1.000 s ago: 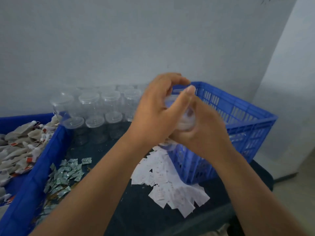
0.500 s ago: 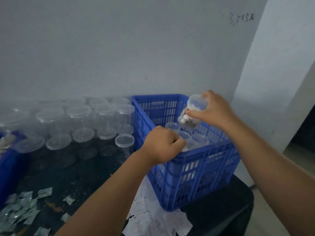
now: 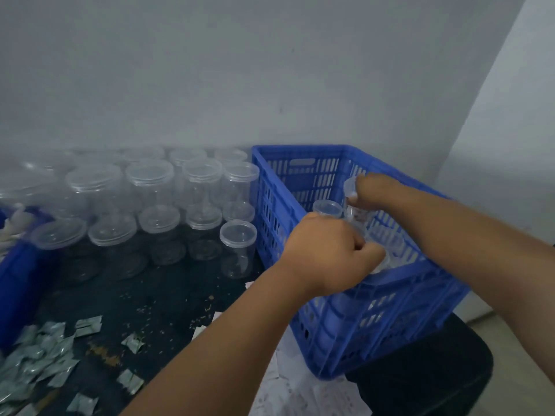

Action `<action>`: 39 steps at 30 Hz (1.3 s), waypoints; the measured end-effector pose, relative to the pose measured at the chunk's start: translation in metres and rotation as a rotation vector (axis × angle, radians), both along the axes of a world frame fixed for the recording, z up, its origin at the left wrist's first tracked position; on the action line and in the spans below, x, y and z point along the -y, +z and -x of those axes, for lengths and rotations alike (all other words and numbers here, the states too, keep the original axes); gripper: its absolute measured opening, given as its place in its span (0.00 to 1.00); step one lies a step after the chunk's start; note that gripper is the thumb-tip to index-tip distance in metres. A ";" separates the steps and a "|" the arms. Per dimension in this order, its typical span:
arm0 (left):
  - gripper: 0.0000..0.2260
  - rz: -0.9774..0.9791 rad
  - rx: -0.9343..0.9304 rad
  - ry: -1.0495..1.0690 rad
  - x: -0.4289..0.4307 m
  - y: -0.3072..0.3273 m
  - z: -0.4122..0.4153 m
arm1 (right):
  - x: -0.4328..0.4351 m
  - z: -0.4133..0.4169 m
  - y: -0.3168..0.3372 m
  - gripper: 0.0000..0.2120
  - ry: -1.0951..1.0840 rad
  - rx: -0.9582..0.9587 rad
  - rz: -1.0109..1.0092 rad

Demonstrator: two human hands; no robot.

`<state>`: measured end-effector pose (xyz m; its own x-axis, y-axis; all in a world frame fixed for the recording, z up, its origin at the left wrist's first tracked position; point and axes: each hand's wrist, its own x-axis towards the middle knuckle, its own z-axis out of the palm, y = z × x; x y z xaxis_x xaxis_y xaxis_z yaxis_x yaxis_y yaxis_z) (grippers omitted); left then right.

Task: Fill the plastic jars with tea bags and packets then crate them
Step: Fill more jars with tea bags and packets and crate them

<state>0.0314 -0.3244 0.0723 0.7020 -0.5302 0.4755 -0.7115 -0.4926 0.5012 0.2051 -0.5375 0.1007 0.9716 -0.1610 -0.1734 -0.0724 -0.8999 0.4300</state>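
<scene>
Lying nearest, at the front edge of the dark table [image 3: 168, 295], white paper packets [image 3: 315, 397] spread in a loose heap that runs under the corner of the blue crate [image 3: 375, 319]. To the left, silvery green packets [image 3: 39, 364] lie scattered, a few of them apart from the main pile.

Both bare forearms reach up from the bottom of the view toward the crate, which stands on the right end of the table. The left hand [image 3: 327, 253] sits at the crate's near rim with its fingers curled and its thumb against the lid of a crated jar [image 3: 387, 261] just inside the wall; I cannot tell whether it grips that lid or only touches it. Farther in, the right hand [image 3: 375, 190] grasps a lidded jar [image 3: 350, 189] from the side, holding it tilted above the crate's inside; its contents are too blurred to name. Another closed jar [image 3: 327, 207] stands in the crate between the two hands.

Left of the crate, one empty jar [image 3: 238, 247] stands alone just beside its wall. Behind it, rows of empty jars [image 3: 150, 178] with clear lids are stacked two high, back to the grey wall [image 3: 270, 70]. At the far left, a blue bin [image 3: 18, 283] holds pale tea bags [image 3: 15, 223].
</scene>
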 end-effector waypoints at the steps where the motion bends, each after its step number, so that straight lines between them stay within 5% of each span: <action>1: 0.22 -0.009 0.010 0.004 0.000 0.001 0.000 | 0.002 -0.001 -0.008 0.15 0.009 -0.050 0.032; 7: 0.22 -0.025 0.008 0.003 0.000 0.004 0.004 | 0.003 0.001 -0.033 0.19 -0.026 -0.198 0.085; 12: 0.22 -0.037 -0.019 -0.008 -0.001 0.007 0.005 | -0.018 0.024 0.024 0.17 0.141 0.140 -0.188; 17: 0.22 -0.079 -0.216 -0.017 -0.006 0.020 0.008 | -0.072 0.106 0.072 0.14 0.431 0.284 -0.461; 20: 0.07 0.149 -0.398 -0.155 -0.020 0.036 0.013 | -0.107 0.174 0.068 0.15 0.557 0.356 -0.628; 24: 0.13 0.135 -0.322 -0.088 -0.054 0.034 0.022 | -0.138 0.242 0.039 0.19 0.758 0.592 -0.686; 30: 0.05 0.652 -0.418 -0.059 -0.128 0.007 0.053 | -0.163 0.287 -0.015 0.18 0.944 0.863 -0.932; 33: 0.05 0.411 -0.312 0.284 -0.190 -0.042 0.062 | -0.188 0.281 -0.061 0.17 0.790 0.651 -1.197; 37: 0.08 0.052 -0.379 0.642 -0.257 -0.120 0.068 | -0.229 0.237 -0.126 0.30 0.087 0.197 -1.545; 39: 0.09 0.017 -0.412 0.725 -0.278 -0.155 0.070 | -0.244 0.205 -0.151 0.37 -0.212 0.139 -1.701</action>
